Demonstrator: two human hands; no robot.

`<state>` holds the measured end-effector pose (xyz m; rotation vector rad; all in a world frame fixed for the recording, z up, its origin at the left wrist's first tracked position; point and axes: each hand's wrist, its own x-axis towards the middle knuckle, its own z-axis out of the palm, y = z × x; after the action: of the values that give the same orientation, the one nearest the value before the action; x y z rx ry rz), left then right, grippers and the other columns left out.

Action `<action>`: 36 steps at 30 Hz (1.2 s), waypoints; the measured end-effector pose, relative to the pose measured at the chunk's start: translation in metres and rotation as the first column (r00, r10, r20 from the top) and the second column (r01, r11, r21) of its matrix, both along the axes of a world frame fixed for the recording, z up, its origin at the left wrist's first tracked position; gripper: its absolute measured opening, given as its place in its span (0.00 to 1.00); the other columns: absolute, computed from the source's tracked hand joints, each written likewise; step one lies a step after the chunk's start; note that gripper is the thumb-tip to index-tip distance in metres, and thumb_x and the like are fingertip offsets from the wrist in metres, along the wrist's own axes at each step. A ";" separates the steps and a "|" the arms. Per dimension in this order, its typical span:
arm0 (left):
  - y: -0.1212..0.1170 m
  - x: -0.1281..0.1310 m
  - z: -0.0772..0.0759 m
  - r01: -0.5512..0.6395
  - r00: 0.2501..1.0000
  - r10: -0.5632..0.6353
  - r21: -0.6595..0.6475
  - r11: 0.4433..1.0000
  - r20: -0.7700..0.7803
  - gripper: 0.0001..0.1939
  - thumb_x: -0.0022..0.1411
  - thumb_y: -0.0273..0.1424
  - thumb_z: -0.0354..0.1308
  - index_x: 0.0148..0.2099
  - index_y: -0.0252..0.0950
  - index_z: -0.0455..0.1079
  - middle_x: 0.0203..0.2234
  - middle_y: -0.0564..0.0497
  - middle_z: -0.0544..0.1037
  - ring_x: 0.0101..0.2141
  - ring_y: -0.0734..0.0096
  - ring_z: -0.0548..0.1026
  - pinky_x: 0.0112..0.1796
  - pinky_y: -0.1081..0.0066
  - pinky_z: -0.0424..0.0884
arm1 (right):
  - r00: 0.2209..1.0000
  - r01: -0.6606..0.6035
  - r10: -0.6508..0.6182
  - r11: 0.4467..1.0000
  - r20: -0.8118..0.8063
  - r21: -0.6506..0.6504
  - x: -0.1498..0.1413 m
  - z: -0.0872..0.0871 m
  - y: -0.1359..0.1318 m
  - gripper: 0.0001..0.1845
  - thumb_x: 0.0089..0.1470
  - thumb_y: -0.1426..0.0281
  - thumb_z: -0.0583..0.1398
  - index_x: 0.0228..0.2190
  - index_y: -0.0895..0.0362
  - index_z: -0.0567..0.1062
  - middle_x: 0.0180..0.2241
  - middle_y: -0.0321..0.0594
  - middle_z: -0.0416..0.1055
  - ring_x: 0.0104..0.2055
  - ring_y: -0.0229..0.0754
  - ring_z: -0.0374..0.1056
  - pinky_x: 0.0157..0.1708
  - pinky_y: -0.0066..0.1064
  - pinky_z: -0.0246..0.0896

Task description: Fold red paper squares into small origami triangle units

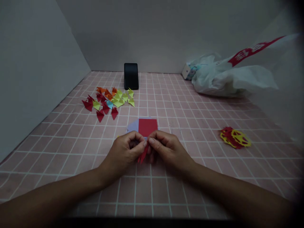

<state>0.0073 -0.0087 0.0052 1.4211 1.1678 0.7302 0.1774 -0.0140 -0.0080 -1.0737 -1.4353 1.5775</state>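
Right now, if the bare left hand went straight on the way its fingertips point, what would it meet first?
Most likely the bare right hand, which faces the left hand at the narrow folded red paper; whether the two hands touch is unclear.

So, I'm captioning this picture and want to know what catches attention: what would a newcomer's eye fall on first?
Probably the bright cluster of folded paper birds, mostly red, orange and yellow, left of centre on the pink gridded surface. Next, the left hand and right hand, pinching a red folded paper at front centre. The white plastic bag at the back right also stands out.
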 end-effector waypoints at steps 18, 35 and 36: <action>-0.002 -0.002 0.003 0.054 0.998 -0.051 -0.083 0.995 0.033 0.07 0.60 0.32 0.57 0.32 0.34 0.69 0.23 0.55 0.72 0.25 0.76 0.67 0.28 0.74 0.63 | 0.997 0.045 -0.048 0.997 0.053 0.061 0.002 0.000 0.003 0.11 0.59 0.65 0.58 0.26 0.57 0.68 0.21 0.33 0.66 0.21 0.34 0.64 0.21 0.27 0.59; 0.001 -0.001 -0.003 -0.025 0.993 0.040 -0.134 0.991 0.108 0.11 0.54 0.34 0.62 0.37 0.35 0.67 0.27 0.55 0.71 0.27 0.74 0.68 0.30 0.72 0.63 | 0.998 0.054 -0.056 0.997 0.034 0.055 0.001 -0.003 0.003 0.06 0.55 0.70 0.60 0.28 0.57 0.69 0.22 0.30 0.64 0.21 0.33 0.62 0.21 0.26 0.56; 0.001 -0.002 -0.002 -0.020 0.992 0.036 -0.133 0.991 0.119 0.10 0.55 0.34 0.61 0.38 0.35 0.67 0.27 0.55 0.71 0.27 0.74 0.68 0.30 0.72 0.64 | 0.997 0.058 -0.062 0.995 0.054 0.077 0.001 -0.003 0.003 0.06 0.55 0.71 0.60 0.27 0.57 0.69 0.21 0.30 0.64 0.21 0.33 0.61 0.21 0.26 0.56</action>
<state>0.0057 -0.0080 0.0033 1.2357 1.1228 0.7353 0.1783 -0.0105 -0.0107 -1.1150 -1.4743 1.4498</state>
